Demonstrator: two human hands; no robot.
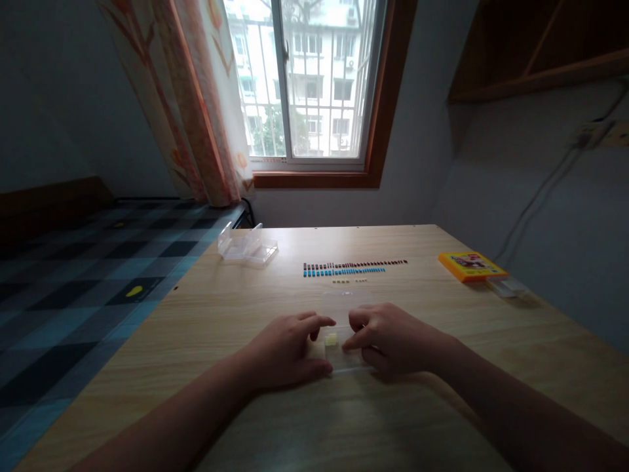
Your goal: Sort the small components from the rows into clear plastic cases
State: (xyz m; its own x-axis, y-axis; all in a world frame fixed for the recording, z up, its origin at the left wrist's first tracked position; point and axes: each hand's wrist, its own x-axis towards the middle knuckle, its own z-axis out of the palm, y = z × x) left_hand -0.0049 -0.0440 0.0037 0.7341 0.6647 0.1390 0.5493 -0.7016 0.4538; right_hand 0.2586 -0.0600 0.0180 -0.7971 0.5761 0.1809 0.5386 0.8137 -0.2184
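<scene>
A small clear plastic box (350, 360) lies on the table with its clear lid (339, 301) folded back. Several pale yellow pieces (331, 339) sit in its left part. My left hand (287, 351) grips the left side of the box, index finger at the back edge and thumb at the front corner. From the right, my right hand (393, 337) reaches over the box with one finger stretched down inside, just right of the yellow pieces. Its other fingers are bent and apart, and nothing shows between them. Whether that fingertip touches the box floor is too small to tell.
Beyond the box run rows of tiny dark red pieces (354, 265), blue pieces (344, 272) and pale yellow pieces (341, 282). Open clear boxes (246, 249) stand back left. An orange-yellow box (472, 267) and a clear case (506, 287) lie at right.
</scene>
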